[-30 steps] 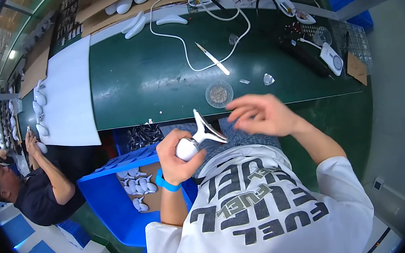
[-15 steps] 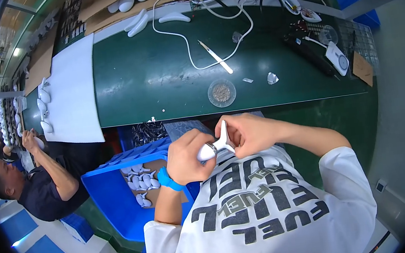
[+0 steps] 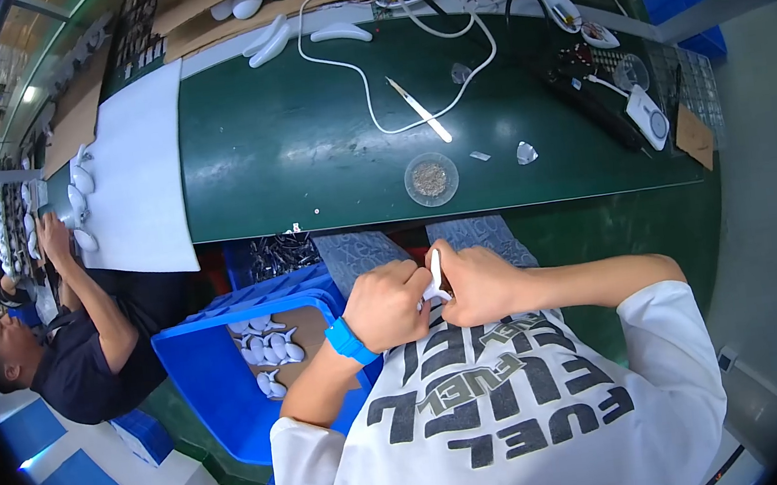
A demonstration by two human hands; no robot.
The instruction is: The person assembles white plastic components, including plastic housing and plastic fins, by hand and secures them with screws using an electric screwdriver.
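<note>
Close against the front of my shirt, both hands grip a white handheld device with a forked, wing-like head (image 3: 435, 275), perhaps a massager. My left hand (image 3: 388, 306) is wrapped round its handle and hides most of it. The fingers of my right hand (image 3: 481, 282) are closed on the head, knuckles up, so only a thin curved white edge shows between the two hands. What the fingertips touch underneath is hidden. A blue band (image 3: 350, 342) circles my left wrist.
A blue crate (image 3: 224, 395) with several similar white pieces stands at my left. On the green bench (image 3: 305, 180) are a dish of small parts (image 3: 431, 180), a white-handled pointed tool (image 3: 419, 110), a looped white cable (image 3: 368, 101) and a black tool (image 3: 596, 109). A co-worker (image 3: 75, 355) sits at left.
My left hand has turned and slid toward the head, covering the handle that showed before. My right-hand fingers have closed over the head. The co-worker's hand has risen.
</note>
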